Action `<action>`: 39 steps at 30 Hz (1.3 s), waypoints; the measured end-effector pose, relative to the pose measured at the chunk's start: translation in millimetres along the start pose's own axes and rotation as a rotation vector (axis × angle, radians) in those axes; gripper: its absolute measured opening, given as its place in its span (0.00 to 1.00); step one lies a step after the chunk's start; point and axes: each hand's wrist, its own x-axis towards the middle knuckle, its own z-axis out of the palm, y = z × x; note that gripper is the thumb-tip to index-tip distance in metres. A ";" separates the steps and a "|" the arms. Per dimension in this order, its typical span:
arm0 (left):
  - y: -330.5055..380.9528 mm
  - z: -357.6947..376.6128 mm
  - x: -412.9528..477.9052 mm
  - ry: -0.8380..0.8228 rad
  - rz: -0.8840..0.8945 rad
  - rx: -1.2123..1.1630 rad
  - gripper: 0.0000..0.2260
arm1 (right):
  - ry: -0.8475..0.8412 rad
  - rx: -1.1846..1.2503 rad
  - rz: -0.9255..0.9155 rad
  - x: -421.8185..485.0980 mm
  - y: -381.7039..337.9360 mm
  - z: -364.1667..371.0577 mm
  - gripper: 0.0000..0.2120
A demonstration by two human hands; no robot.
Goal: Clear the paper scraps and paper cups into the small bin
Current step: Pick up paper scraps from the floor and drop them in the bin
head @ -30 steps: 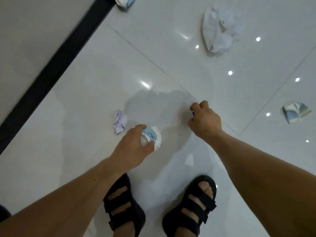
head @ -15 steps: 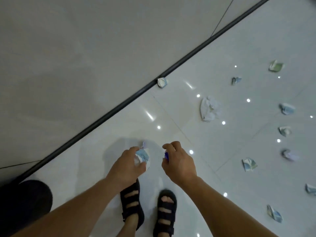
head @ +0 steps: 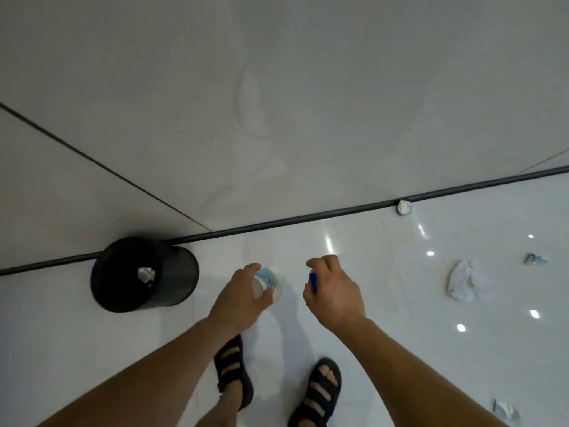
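Note:
My left hand (head: 243,295) grips a crumpled white and blue paper cup (head: 270,280). My right hand (head: 331,288) has its fingers curled round a small blue scrap (head: 313,280), mostly hidden in the fist. A small black bin (head: 172,272) stands on the floor to the left of my left hand, against the wall's black strip, with a white scrap (head: 146,274) inside. Both hands are held above the floor, apart from the bin.
More litter lies on the glossy white floor at right: a large crumpled white paper (head: 465,282), a small cup (head: 404,207) by the black strip, a scrap (head: 534,259) farther right and another (head: 505,411) at bottom right. My sandalled feet (head: 320,392) stand below.
I have risen from the floor and turned left, so the bin has come into view. Both hands have lifted, still holding the cup and the blue scrap.

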 end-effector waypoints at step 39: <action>-323.4 -148.1 62.0 -0.037 -0.174 0.026 0.24 | -0.165 0.011 0.229 82.9 -191.9 308.2 0.28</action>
